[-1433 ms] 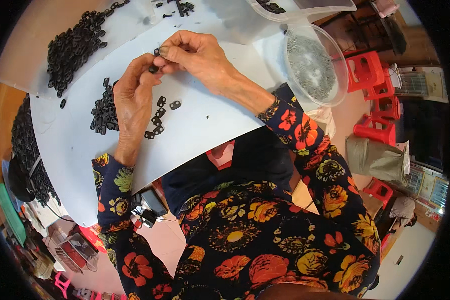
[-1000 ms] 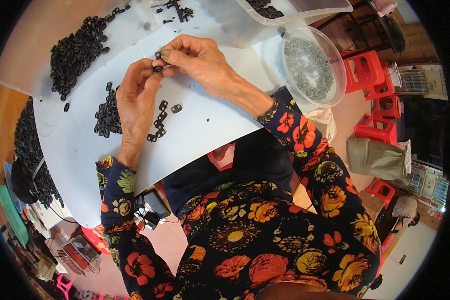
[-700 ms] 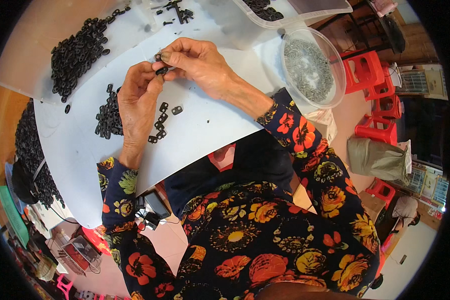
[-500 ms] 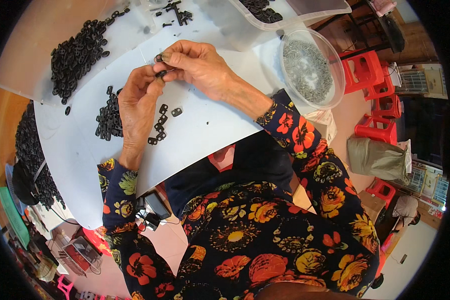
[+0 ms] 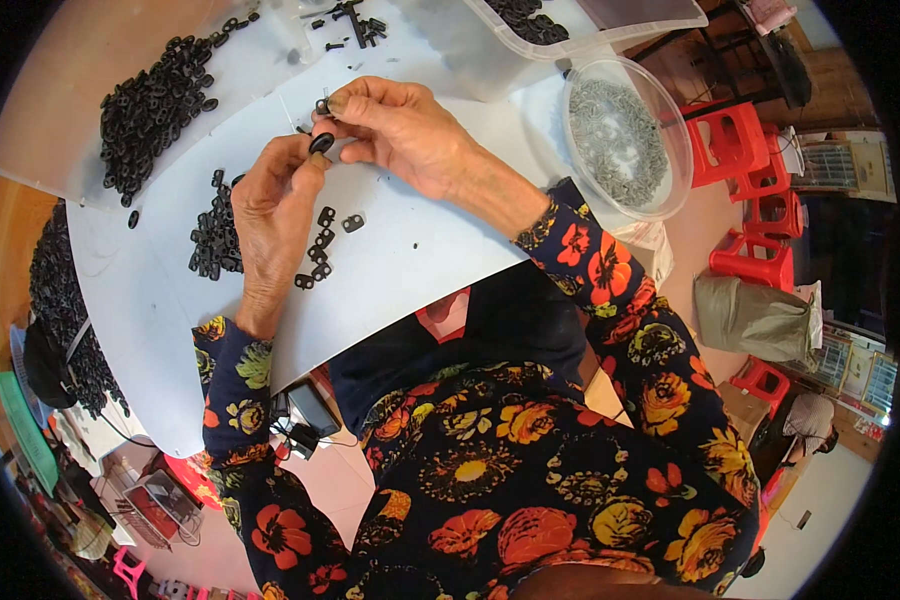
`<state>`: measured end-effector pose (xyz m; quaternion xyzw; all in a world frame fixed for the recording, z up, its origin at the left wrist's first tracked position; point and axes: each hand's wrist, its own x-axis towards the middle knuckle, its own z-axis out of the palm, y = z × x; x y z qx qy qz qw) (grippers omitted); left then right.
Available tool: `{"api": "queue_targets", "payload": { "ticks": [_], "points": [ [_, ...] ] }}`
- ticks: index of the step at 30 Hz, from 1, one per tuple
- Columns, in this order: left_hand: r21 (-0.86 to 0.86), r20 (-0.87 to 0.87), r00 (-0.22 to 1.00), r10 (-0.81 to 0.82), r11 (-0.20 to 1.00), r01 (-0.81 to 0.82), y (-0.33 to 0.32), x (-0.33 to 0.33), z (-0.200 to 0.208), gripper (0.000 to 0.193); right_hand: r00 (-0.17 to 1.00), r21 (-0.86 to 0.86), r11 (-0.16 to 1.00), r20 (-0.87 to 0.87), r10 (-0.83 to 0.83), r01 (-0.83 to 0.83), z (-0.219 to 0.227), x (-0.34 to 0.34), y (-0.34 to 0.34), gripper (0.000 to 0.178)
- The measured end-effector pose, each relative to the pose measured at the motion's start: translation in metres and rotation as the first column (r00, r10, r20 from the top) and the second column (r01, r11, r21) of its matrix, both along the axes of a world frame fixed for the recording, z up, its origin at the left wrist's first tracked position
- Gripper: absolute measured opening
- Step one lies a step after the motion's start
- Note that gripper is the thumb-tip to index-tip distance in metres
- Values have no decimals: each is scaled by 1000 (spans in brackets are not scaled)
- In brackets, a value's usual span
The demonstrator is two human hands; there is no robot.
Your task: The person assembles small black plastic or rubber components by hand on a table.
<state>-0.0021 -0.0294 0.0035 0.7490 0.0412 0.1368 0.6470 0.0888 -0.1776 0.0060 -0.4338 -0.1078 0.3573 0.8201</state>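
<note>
Above the white table, my left hand point(image 5: 278, 190) pinches a black oval plastic piece point(image 5: 321, 144) between thumb and fingertips. My right hand point(image 5: 400, 130) is close by, its thumb and forefinger closed on a small dark piece point(image 5: 323, 106). A thin sliver sticks up from that piece, too fine to make out. Beside my left wrist lies a small heap of black two-holed plastic pieces point(image 5: 215, 235). Several loose black pieces point(image 5: 322, 243) form a short row to the right of that wrist, with a single one point(image 5: 352, 223) apart from them.
Farther left, a large heap of black pieces point(image 5: 155, 120) sits in a translucent tray point(image 5: 45, 125). A round clear tub point(image 5: 683, 150) of small metal parts stands at the right, a translucent bin point(image 5: 620, 38) behind it. Red stools point(image 5: 725, 140) are beyond the table.
The oval piece in my left hand has tilted so its broad face shows. My fingertips have drawn slightly apart, the left hand shifting a little left.
</note>
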Motion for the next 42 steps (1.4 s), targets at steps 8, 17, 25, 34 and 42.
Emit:
{"api": "queue_targets", "payload": {
  "ticks": [8, 17, 25, 34, 42],
  "points": [
    [524, 255, 967, -24, 844, -117, -1, 1, 6, 16, 999, 56, 998, 13, 41, -42, -3, 0, 1, 17],
    [-376, -123, 976, -179, 919, 121, 6, 2, 3, 26, 930, -39, 999, 366, -20, 37, 1, -5, 2, 16],
    [-619, -123, 943, -308, 767, 170, 9, 4, 5, 21, 887, -65, 994, 458, -49, 89, 2, -6, 4, 15],
    [-613, -126, 974, -186, 787, 71, -1, 4, 4, 20, 962, -5, 995, 255, -96, 101, -4, -13, 9, 17],
    [-3, -87, 993, -86, 996, 86, 6, -4, 15, 20, 930, 13, 977, 304, -208, 214, -2, 2, 2, 13]
  ]
}}
